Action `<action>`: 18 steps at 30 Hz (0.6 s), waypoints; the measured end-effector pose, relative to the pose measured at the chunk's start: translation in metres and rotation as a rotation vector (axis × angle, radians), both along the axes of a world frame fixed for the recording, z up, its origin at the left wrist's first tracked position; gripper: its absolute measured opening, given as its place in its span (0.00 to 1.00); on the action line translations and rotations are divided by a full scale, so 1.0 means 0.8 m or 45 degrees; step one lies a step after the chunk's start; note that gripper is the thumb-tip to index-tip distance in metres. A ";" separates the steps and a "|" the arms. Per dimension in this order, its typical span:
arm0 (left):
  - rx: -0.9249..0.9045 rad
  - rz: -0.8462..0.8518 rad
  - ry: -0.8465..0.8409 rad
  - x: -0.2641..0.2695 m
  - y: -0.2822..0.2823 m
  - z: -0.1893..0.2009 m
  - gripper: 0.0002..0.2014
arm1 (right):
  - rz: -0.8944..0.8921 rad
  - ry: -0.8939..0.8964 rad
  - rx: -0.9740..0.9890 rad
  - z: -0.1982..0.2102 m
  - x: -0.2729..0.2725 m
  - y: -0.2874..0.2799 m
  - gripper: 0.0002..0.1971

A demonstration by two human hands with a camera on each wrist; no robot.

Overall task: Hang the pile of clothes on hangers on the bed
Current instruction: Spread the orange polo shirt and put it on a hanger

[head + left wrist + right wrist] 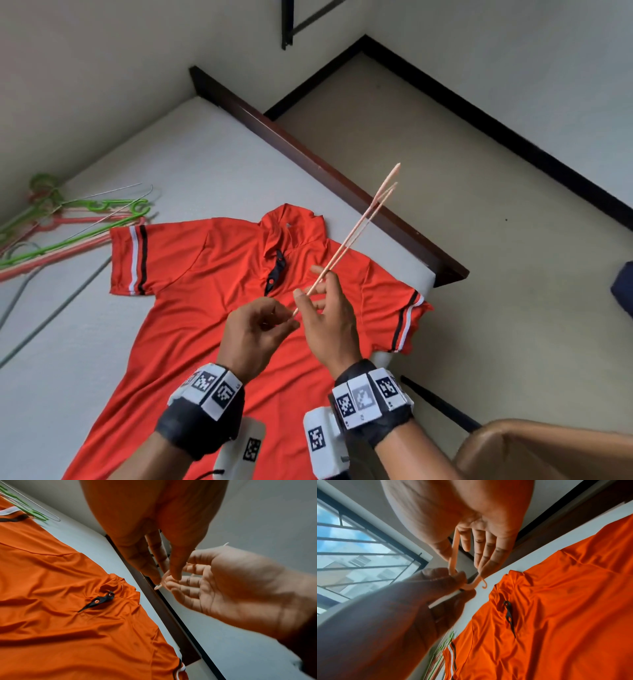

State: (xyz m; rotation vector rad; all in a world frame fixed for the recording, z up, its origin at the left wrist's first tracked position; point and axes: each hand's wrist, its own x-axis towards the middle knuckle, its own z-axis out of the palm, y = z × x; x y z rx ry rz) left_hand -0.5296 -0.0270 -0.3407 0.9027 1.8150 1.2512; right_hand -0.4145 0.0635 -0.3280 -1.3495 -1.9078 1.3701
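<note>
An orange polo shirt [212,274] with striped sleeves lies flat, face up, on the white bed [171,164]. Above its chest both hands hold a thin peach plastic hanger [356,233], seen edge-on and slanting up to the right. My left hand [274,322] pinches its lower end near the hook [483,584]. My right hand [318,298] holds the bar [454,553] between thumb and fingers, just above the left hand. The hanger is clear of the shirt [68,615].
A pile of green, pink and wire hangers [68,222] lies at the bed's left, beside the shirt's sleeve. A dark wooden bed frame [308,154] runs along the far edge, with beige floor [445,171] beyond. A dark blue object [623,291] sits at the right edge.
</note>
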 end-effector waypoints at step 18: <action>-0.669 -0.135 0.572 -0.065 0.056 -0.171 0.17 | -0.080 -0.323 -0.351 -0.124 0.193 0.099 0.18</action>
